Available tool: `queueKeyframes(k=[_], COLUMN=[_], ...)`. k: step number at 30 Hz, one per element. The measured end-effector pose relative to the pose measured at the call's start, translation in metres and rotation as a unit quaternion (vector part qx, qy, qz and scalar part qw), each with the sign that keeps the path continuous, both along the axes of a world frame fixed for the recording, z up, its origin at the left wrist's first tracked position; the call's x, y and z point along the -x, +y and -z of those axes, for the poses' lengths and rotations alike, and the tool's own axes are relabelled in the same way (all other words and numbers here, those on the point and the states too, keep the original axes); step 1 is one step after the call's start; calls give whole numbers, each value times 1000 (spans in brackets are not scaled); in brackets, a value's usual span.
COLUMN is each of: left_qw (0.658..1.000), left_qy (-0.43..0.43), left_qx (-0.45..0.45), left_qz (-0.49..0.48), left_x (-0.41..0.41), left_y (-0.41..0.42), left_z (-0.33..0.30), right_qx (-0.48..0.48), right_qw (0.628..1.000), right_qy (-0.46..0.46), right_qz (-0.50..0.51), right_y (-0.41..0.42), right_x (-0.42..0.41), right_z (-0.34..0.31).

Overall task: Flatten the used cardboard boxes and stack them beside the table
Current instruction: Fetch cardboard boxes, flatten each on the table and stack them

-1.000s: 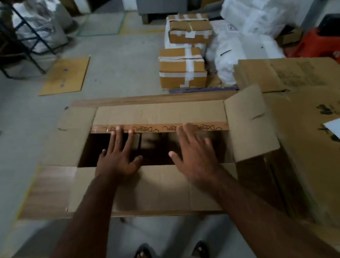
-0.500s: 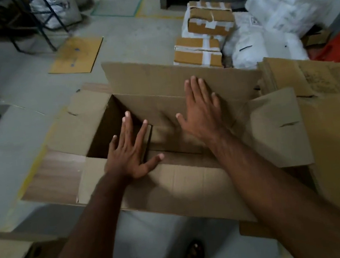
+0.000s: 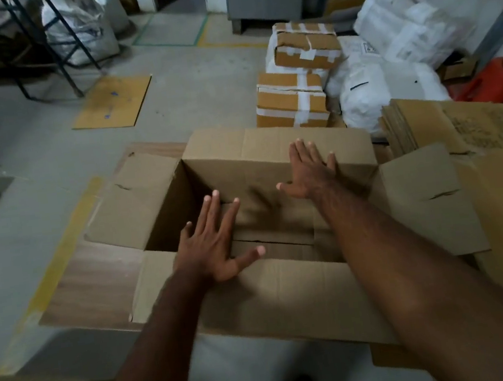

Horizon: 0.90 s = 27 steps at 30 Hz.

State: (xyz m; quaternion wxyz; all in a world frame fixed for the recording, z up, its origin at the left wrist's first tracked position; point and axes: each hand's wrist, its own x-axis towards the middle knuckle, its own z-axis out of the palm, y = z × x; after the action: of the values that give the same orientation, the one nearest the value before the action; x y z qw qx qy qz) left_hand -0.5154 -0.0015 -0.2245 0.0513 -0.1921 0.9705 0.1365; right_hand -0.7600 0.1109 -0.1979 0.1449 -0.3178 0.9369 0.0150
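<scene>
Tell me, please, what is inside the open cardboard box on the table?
Inside the open cardboard box only its folded bottom flaps show; the left hand and right hand reach in flat. The dark left corner and whatever the hands cover stay hidden.

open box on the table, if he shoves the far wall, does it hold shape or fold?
Probably folds: the open cardboard box looks empty, flaps splayed, nothing bracing its walls. The right hand lies flat on the far wall, which already looks tilted. Likely light too, so it may slide on the smooth table unless the left hand, spread at the near edge, pins it.
</scene>
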Motion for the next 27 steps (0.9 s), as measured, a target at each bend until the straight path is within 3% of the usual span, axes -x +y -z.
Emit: queueKeyframes(k=[3, 7, 12, 15, 19, 23, 27], left_qw=[995, 978, 956, 961, 957, 962, 964], left_qy=[-7, -52, -70, 40, 190, 199, 194], left_qx=[-44, -22, 83, 138, 182, 185, 179], left_qz=[87, 203, 271, 238, 125, 14, 16], left_x=[-10, -32, -60, -70, -85, -89, -90], left_y=[0, 17, 45, 40, 15, 4, 9], left_z=[-19, -46, -53, -67, -80, -77, -63], right_qx=[68, 133, 194, 218, 186, 194, 204], right_qw=[997, 991, 980, 975, 973, 930, 923], right_qy=[23, 32, -32, -34, 131, 203, 241], right_qz=[2, 0, -28, -30, 44, 236, 220], right_y=[10, 35, 87, 123, 165, 181, 169], right_x=[-21, -65, -148, -198, -215, -201, -199], right_z=[-19, -47, -70, -77, -60, -47, -42])
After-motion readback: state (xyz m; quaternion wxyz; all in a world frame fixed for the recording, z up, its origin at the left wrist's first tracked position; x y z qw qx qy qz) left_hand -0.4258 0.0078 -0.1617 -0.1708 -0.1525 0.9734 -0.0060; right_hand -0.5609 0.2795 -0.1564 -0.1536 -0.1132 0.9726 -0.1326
